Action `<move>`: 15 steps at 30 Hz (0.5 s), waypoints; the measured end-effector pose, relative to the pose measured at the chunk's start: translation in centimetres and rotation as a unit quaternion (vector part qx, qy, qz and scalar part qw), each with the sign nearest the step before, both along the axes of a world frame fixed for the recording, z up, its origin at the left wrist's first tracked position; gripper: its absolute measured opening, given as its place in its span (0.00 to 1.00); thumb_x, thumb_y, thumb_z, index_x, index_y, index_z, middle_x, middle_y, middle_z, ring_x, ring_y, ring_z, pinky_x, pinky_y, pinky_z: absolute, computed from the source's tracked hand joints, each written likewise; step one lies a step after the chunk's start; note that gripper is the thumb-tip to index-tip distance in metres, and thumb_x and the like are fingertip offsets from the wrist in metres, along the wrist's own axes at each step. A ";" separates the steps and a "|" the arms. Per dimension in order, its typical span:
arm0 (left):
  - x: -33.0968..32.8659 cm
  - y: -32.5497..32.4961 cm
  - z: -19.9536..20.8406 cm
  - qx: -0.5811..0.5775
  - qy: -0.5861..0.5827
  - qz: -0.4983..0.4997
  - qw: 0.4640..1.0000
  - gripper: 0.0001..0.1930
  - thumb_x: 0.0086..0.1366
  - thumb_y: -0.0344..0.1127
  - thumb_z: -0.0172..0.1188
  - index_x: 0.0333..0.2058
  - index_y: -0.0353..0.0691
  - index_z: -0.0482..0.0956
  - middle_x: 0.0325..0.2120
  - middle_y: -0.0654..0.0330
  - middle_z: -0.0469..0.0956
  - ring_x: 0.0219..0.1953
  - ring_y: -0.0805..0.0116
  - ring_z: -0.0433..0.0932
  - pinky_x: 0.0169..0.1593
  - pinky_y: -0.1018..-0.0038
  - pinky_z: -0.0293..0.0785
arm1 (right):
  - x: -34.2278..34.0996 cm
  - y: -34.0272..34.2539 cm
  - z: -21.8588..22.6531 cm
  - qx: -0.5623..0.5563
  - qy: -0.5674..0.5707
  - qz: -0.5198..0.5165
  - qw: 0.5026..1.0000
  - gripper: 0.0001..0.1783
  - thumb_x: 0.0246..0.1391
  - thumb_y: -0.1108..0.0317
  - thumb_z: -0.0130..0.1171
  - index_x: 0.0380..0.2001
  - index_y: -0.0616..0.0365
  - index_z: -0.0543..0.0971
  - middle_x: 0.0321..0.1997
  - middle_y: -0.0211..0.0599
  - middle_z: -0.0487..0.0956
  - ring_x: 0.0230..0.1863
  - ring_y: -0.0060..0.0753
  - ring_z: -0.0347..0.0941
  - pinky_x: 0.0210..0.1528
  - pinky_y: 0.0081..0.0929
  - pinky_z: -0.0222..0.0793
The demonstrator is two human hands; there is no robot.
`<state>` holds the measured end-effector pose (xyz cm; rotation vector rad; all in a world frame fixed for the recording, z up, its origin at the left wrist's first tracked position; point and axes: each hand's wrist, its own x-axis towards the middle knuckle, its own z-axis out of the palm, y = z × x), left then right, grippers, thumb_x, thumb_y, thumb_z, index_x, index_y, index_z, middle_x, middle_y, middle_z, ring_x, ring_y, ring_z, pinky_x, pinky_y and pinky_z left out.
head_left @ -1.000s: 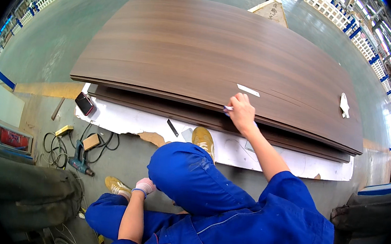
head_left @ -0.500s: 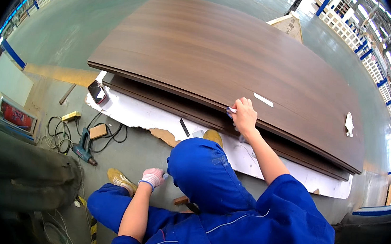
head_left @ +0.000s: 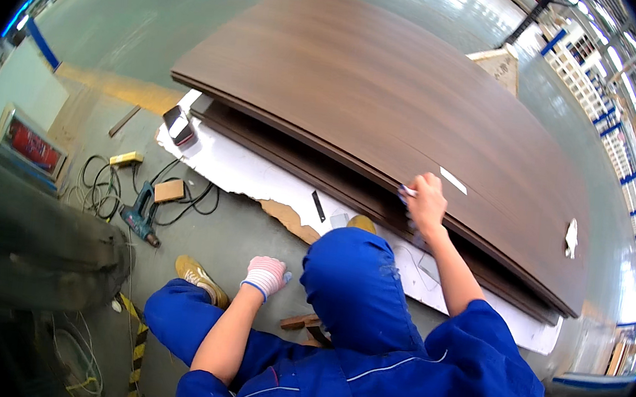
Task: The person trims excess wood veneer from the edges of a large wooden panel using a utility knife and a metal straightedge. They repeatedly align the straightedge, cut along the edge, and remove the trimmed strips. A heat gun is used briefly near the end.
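A large dark brown wood-grain panel [head_left: 324, 67] lies on top of a second brown panel [head_left: 292, 149], with a dark gap between them. My bare right hand [head_left: 427, 204] is at the near edge of the upper panel. Its fingers pinch a small white pen-like stick [head_left: 409, 192], dark blue at the tip end; the rest is hidden in the hand. Close beyond the hand lies a white paper strip [head_left: 453, 180]. My left hand [head_left: 266, 274], in a pink-and-white striped glove, is curled closed beside my blue-clad knee, over the floor. Whatever it may hold is hidden.
White sheeting [head_left: 239, 171] with a torn edge lies under the panels, bearing a phone [head_left: 180, 127] and a black strip [head_left: 319, 206]. To the left are a heat gun [head_left: 141, 215], cables, a tan block [head_left: 170, 190] and a yellow box [head_left: 127, 158]. A white glove-like scrap [head_left: 571, 237] lies far right.
The view has turned slightly, so the panels sit tilted further down to the right. My left hand has come away from the knee and curled in. My right hand stays at the panel edge.
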<state>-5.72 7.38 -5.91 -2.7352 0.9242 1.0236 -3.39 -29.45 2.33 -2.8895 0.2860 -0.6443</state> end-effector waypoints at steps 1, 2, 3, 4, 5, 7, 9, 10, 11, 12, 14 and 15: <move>-0.1 -0.2 1.2 -0.003 -0.001 -0.011 1.000 0.21 0.66 0.54 0.50 0.39 0.45 0.84 0.40 0.56 0.83 0.44 0.57 0.81 0.47 0.62 0.77 | -0.3 -0.3 0.2 0.014 0.014 -0.004 1.000 0.11 0.42 0.65 0.68 0.24 0.52 0.75 0.35 0.32 0.71 0.42 0.40 0.70 0.36 0.38 0.72; 0.1 -0.1 2.4 -0.009 0.008 -0.020 1.000 0.19 0.65 0.52 0.51 0.39 0.45 0.84 0.39 0.55 0.83 0.43 0.56 0.81 0.47 0.62 0.76 | 0.2 0.0 0.2 0.005 0.013 0.013 1.000 0.11 0.41 0.66 0.69 0.23 0.53 0.74 0.36 0.32 0.72 0.42 0.40 0.70 0.36 0.38 0.72; 0.5 -0.4 3.7 -0.022 0.016 -0.035 0.999 0.18 0.64 0.50 0.52 0.39 0.45 0.83 0.39 0.55 0.83 0.43 0.56 0.81 0.47 0.61 0.76 | 0.5 0.2 0.5 -0.010 0.013 0.024 1.000 0.12 0.41 0.66 0.69 0.23 0.53 0.74 0.36 0.31 0.72 0.41 0.40 0.70 0.35 0.38 0.71; 1.0 -0.3 4.9 -0.031 0.024 -0.049 0.998 0.16 0.62 0.48 0.53 0.39 0.45 0.83 0.38 0.54 0.83 0.43 0.56 0.81 0.47 0.61 0.76 | 1.2 1.0 0.5 -0.012 0.006 0.039 0.999 0.12 0.41 0.66 0.69 0.22 0.54 0.74 0.36 0.31 0.72 0.41 0.40 0.70 0.35 0.38 0.71; 1.7 -0.1 5.9 -0.025 0.012 -0.052 0.998 0.17 0.63 0.49 0.53 0.39 0.45 0.82 0.38 0.55 0.83 0.43 0.56 0.81 0.46 0.62 0.76 | 2.4 2.1 0.4 -0.013 -0.001 0.055 0.998 0.12 0.41 0.66 0.69 0.22 0.54 0.74 0.36 0.31 0.72 0.41 0.40 0.69 0.35 0.38 0.71; 3.6 0.4 7.4 -0.013 -0.014 -0.056 0.998 0.18 0.64 0.52 0.54 0.40 0.45 0.82 0.37 0.56 0.83 0.43 0.57 0.81 0.46 0.62 0.76 | 4.9 4.4 0.2 -0.005 -0.004 0.073 0.997 0.12 0.41 0.67 0.69 0.22 0.54 0.74 0.36 0.31 0.73 0.42 0.40 0.69 0.36 0.39 0.71; 5.5 1.0 8.5 -0.013 -0.049 -0.043 0.998 0.20 0.65 0.55 0.52 0.40 0.46 0.82 0.38 0.56 0.83 0.44 0.59 0.81 0.46 0.63 0.75 | 7.5 6.9 0.2 0.014 0.005 0.077 0.997 0.11 0.41 0.67 0.69 0.22 0.54 0.74 0.37 0.31 0.73 0.43 0.40 0.69 0.37 0.39 0.71; 6.3 1.6 8.0 -0.031 -0.066 -0.041 0.997 0.20 0.66 0.55 0.51 0.39 0.45 0.82 0.37 0.56 0.83 0.45 0.59 0.80 0.47 0.63 0.74 | 8.7 8.3 0.4 0.025 0.013 0.084 0.996 0.12 0.42 0.66 0.69 0.23 0.54 0.74 0.38 0.31 0.73 0.44 0.40 0.68 0.38 0.40 0.71; 6.5 2.3 7.4 -0.025 -0.059 -0.014 0.998 0.20 0.66 0.55 0.52 0.40 0.45 0.82 0.37 0.56 0.83 0.45 0.59 0.80 0.47 0.63 0.74 | 10.0 9.7 0.4 0.027 0.017 0.093 0.995 0.12 0.42 0.66 0.69 0.23 0.54 0.74 0.38 0.31 0.73 0.45 0.40 0.68 0.38 0.39 0.71; 6.5 2.6 7.1 -0.023 -0.050 0.009 0.998 0.20 0.66 0.55 0.52 0.40 0.45 0.82 0.38 0.56 0.83 0.45 0.59 0.80 0.47 0.63 0.74 | 11.2 10.8 0.3 0.025 0.023 0.098 0.995 0.12 0.42 0.66 0.69 0.23 0.54 0.74 0.39 0.31 0.73 0.45 0.40 0.68 0.38 0.39 0.71; 7.1 3.1 6.6 0.046 0.007 0.030 0.998 0.22 0.66 0.55 0.51 0.44 0.45 0.82 0.41 0.58 0.83 0.46 0.60 0.80 0.48 0.63 0.74 | 13.7 13.3 0.1 0.021 0.039 0.101 0.994 0.12 0.42 0.66 0.69 0.25 0.53 0.74 0.40 0.31 0.73 0.47 0.41 0.69 0.39 0.40 0.72; 7.1 3.3 6.1 0.052 0.027 0.021 0.998 0.22 0.66 0.56 0.51 0.44 0.45 0.82 0.42 0.58 0.83 0.47 0.60 0.80 0.49 0.63 0.74 | 14.7 14.4 0.1 0.026 0.041 0.102 0.994 0.12 0.42 0.66 0.69 0.25 0.53 0.74 0.40 0.31 0.73 0.47 0.41 0.69 0.39 0.40 0.72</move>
